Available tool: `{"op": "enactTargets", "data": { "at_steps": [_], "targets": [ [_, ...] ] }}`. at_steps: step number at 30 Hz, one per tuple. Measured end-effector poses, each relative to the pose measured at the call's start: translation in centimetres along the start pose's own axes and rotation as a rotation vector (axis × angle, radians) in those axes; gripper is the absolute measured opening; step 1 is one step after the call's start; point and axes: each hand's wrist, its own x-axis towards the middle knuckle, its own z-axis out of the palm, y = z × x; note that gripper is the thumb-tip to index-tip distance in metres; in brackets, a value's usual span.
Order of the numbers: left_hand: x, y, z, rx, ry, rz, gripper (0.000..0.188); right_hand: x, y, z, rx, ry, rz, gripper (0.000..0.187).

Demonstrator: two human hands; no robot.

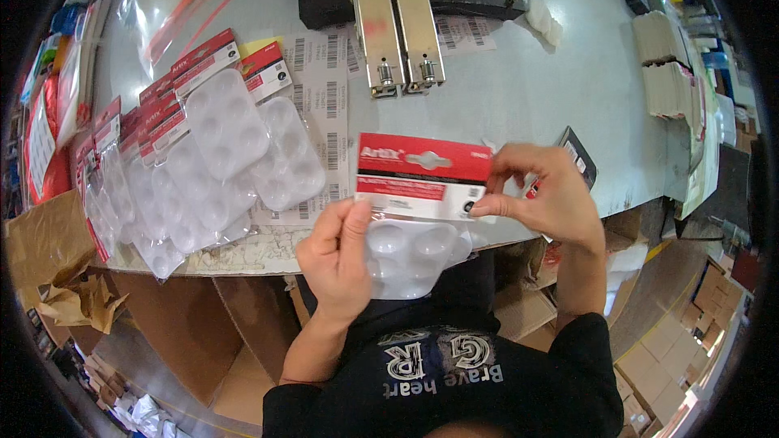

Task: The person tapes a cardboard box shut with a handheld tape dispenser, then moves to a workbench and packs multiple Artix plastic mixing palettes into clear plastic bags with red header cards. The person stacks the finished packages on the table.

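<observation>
A white plastic paint palette [410, 255] in a clear bag hangs below its red, black and white header card [422, 166], over the table's near edge. My left hand [337, 255] pinches the pack at the card's lower left corner, thumb on top. At the card's right edge, my right hand [556, 195] grips with thumb and fingers closed on it. To the left lies a pile of similar bagged palettes [227, 126] with red header cards, overlapping one another.
A bench machine with two metal arms [398, 24] stands at the back. Sheets of barcode labels [320, 97] lie under the pile's right side. A dark flat item [578, 152] is beyond my right hand. Paper stacks [669, 73] stand far right; an open carton [187, 332] sits below the table.
</observation>
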Motion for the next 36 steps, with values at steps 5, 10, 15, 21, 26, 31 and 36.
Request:
{"op": "enactTargets", "data": {
  "at_steps": [5, 10, 15, 21, 26, 31, 36],
  "targets": [
    [0.3, -0.8, 0.3, 0.007, 0.048, -0.03, 0.019, -0.8, 1.8, 2.1, 0.51, -0.008, 0.17, 0.014],
    [0.4, -0.9, 0.4, -0.028, 0.057, -0.043, 0.02, -1.3, 3.0, 3.1, 0.629, 0.015, 0.122, 0.011],
    [0.3, -0.5, 0.0, 0.04, 0.006, -0.041, 0.021, -1.5, 2.2, 4.2, 0.767, 0.072, 0.129, 0.008],
    [5.6, -1.8, 1.9, 0.095, 0.029, 0.036, 0.031, 4.6, 2.5, 5.8, 1.077, 0.254, 0.18, 0.011],
    [8.7, -4.2, 1.9, 0.066, 0.056, 0.047, 0.031, 6.8, 3.8, 7.0, 1.099, 0.344, 0.128, 0.012],
    [8.3, -3.9, 1.4, 0.155, 0.033, 0.073, 0.03, 5.8, 2.8, 5.6, 0.849, 0.32, 0.097, 0.015],
    [8.3, 1.7, -4.8, 0.714, 0.37, 0.184, 0.022, -2.0, 5.6, -1.1, -0.039, 0.436, 0.123, 0.072]
  ]
}}
